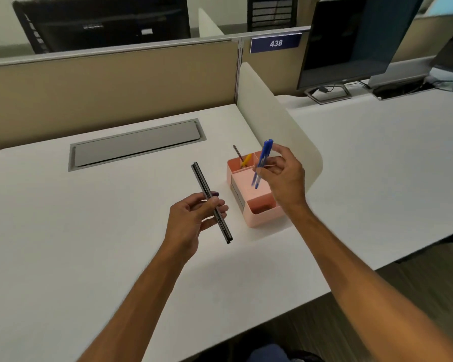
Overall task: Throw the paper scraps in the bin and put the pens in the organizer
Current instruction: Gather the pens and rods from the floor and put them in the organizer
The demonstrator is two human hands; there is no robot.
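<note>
Two bare forearms are stretched from the bottom edge over the white surface [63, 244]. By the left hand [194, 220], a pair of dark pens [211, 202] is held above the surface just left of the pink organizer [256, 215]; the left grip is closed on them at about their middle, and they are tilted, with the upper ends pointing away and to the left. By the right hand [285, 178], two blue pens [262, 163] are held over the organizer; the right grip is closed on them between thumb and fingertips, and they are nearly upright, with the caps up and the tips down over the large middle compartment. Whether the tips touch its floor cannot be told. In the far compartment of the organizer, a yellow pen [246, 160] and a thin dark pen [237, 152] are leaned. The organizer is set near the curved white divider [280, 121]. A grey cable hatch [136, 145] is recessed in the surface further back on the left. Beyond the divider, a dark monitor [351, 40] is stood on the neighbouring surface, and a blue sign [276, 43] reading 438 is fixed to the partition. No paper scraps and no bin are seen.
</note>
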